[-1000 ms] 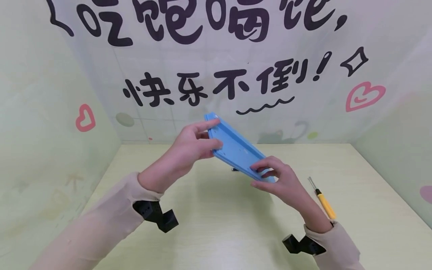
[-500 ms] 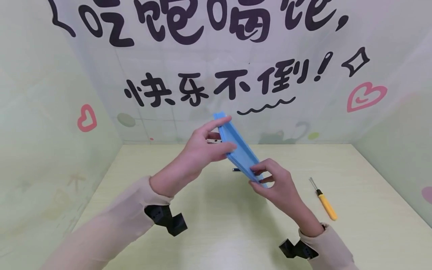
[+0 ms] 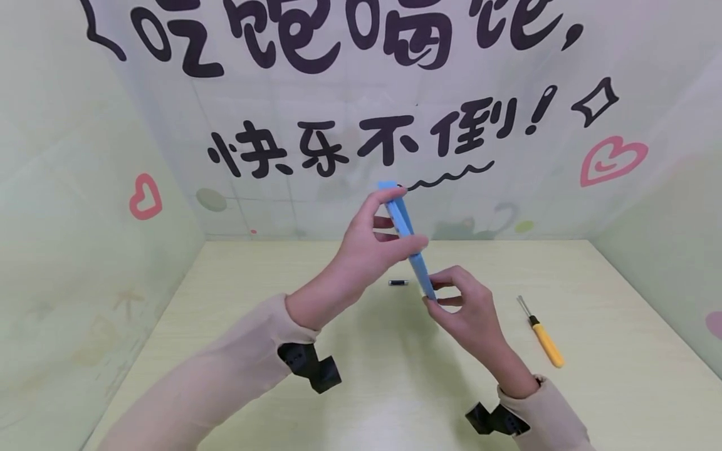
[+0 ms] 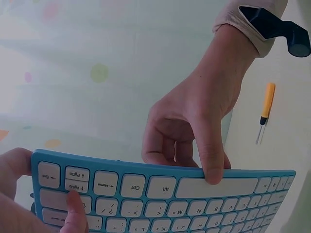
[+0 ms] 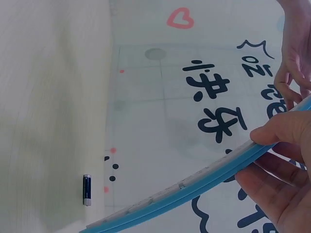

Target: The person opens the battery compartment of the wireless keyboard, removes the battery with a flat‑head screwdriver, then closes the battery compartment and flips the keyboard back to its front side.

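Note:
Both hands hold a blue keyboard (image 3: 420, 269) with white keys (image 4: 146, 187) up above the table, steeply tilted and nearly edge-on in the head view. My left hand (image 3: 369, 244) grips its upper end; in the left wrist view the fingers lie over the corner near the End and PgUp keys. The lower end is pinched by my right hand (image 3: 468, 307), whose thumb presses on the space bar side in the left wrist view. Beyond the keyboard a small dark battery (image 3: 398, 283) lies on the table. Most keys are hidden from the head camera.
On the right of the pale table (image 3: 361, 388) lies a yellow-handled tool (image 3: 544, 341) with two thin metal prongs. A printed backdrop (image 3: 316, 213) rises at the table's rear, and side walls stand left and right.
The left hand has moved right with its end of the keyboard, which has turned steeper and edge-on. The right hand has shifted only slightly. The battery now shows fully.

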Tool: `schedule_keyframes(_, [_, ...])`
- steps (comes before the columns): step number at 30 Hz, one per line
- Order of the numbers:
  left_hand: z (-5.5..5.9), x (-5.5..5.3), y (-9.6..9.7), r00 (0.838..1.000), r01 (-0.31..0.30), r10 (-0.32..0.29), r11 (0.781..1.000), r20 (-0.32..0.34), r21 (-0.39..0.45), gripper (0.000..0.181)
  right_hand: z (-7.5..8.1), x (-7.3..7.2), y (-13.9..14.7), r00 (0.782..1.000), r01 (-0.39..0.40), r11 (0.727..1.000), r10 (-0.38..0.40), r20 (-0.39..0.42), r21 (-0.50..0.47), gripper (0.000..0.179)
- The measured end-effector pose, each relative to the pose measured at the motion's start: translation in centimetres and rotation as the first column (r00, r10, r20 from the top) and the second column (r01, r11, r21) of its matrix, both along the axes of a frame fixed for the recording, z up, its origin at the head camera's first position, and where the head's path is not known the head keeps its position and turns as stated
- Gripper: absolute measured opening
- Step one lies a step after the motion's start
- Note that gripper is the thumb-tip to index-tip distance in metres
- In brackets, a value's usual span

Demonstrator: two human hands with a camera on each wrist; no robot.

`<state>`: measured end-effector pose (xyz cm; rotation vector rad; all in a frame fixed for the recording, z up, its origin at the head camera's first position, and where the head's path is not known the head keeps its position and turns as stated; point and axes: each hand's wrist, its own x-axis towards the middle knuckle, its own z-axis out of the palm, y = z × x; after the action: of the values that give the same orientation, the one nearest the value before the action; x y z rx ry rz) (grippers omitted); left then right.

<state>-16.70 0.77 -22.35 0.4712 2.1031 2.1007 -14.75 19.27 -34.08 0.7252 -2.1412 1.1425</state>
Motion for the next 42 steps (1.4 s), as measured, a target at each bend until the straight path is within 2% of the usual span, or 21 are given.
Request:
schedule_keyframes(5, [-0.1,0.1,0.9,0.997,-0.034,0.030,0.998,-0.064,-0.058,0.061,0.0,0.1,-0.1,0.999,0.037,0.999,-0.037,-0.024,-0.032,0.036])
schedule_keyframes(9, [-0.1,0.3,1.6,0.996,-0.041,0.034,0.996,-0.082,-0.075,0.059,0.0,0.2,-0.2,0.998,0.051,0.997,-0.053,-0.036,-0.054,0.034])
schedule_keyframes(15, [-0.2,0.8,2.8,0.992,-0.019,0.014,0.999,-0.129,-0.041,0.061,-0.3,0.3,0.1,0.993,0.090,0.993,-0.096,-0.074,-0.082,0.036])
schedule_keyframes(24, [0.1,1.4,4.5,0.985,-0.013,0.003,0.998,-0.175,-0.055,0.060,-0.6,0.7,0.1,0.991,0.115,0.980,-0.124,-0.047,-0.160,0.053])
schedule_keyframes(29, [0.1,1.6,5.3,0.982,-0.016,0.012,1.000,-0.188,-0.020,0.060,-0.8,0.8,0.0,0.989,0.126,0.973,-0.137,-0.049,-0.192,0.051])
schedule_keyframes(33, [0.0,1.8,5.6,0.978,-0.030,0.024,0.999,-0.207,-0.026,0.060,-0.9,0.9,-0.2,0.989,0.136,0.965,-0.147,-0.034,-0.222,0.046])
schedule_keyframes(42, [-0.3,1.8,5.9,0.973,-0.058,0.056,0.998,-0.222,-0.001,0.058,-1.2,0.9,-0.3,0.986,0.153,0.958,-0.165,-0.026,-0.244,0.046])
